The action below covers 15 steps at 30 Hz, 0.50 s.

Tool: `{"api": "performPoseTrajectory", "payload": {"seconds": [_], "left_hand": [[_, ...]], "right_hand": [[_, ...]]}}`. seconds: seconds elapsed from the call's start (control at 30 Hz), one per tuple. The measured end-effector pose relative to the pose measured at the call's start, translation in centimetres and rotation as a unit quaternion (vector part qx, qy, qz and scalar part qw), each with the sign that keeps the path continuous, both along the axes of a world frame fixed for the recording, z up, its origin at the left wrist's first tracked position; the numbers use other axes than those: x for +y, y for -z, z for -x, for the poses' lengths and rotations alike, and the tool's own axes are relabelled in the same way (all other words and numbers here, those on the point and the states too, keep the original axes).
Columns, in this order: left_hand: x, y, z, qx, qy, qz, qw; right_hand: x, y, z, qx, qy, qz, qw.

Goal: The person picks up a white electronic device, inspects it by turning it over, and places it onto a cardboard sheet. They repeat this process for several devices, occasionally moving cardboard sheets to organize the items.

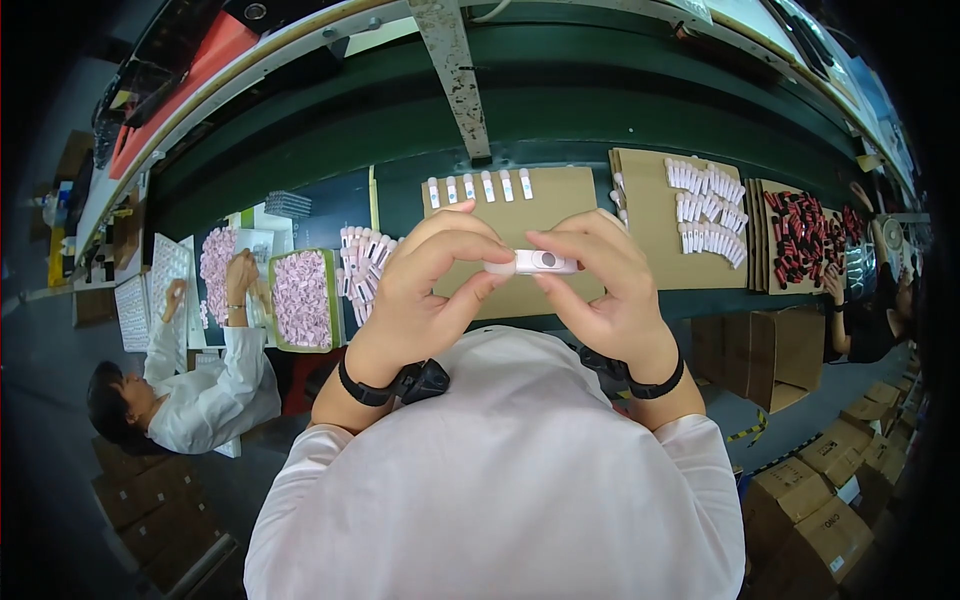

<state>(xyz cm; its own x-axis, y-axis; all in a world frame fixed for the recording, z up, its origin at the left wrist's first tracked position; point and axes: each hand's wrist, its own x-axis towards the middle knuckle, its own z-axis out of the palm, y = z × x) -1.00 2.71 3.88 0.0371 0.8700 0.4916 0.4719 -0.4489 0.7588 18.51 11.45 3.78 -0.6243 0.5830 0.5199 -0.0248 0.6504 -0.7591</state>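
Note:
A small white and pale pink capped tube (pixel 542 262) with a dark round spot on its side lies level between my two hands, in front of my chest. My left hand (pixel 428 282) pinches its pale pink end between thumb and fingers. At the other end, the thumb and fingers of my right hand (pixel 606 285) close on the white body. Beyond my hands, a short row of similar upright-laid tubes (pixel 487 187) rests on a brown cardboard sheet (pixel 555 200). A loose pile of such tubes (pixel 362 262) lies just left of my left hand.
At the left, a co-worker (pixel 215 385) handles pieces beside a green-rimmed bin (pixel 330 300) of small pink parts. More white tubes (pixel 708 212) lie in rows on cardboard to the right, then red and black pieces (pixel 803 238). A metal post (pixel 455 75) rises at the table's back.

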Motion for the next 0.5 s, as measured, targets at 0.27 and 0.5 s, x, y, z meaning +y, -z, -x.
{"api": "performPoseTrajectory", "payload": {"seconds": [0.27, 0.5], "left_hand": [[2.9, 5.7, 1.9, 0.040, -0.120, 0.102, 0.987], [0.6, 18.2, 5.9, 0.079, -0.175, 0.264, 0.945]], "right_hand": [[5.0, 9.1, 1.0, -0.169, 0.039, 0.165, 0.971], [11.7, 24.5, 2.5, -0.309, 0.180, 0.242, 0.902]]}}
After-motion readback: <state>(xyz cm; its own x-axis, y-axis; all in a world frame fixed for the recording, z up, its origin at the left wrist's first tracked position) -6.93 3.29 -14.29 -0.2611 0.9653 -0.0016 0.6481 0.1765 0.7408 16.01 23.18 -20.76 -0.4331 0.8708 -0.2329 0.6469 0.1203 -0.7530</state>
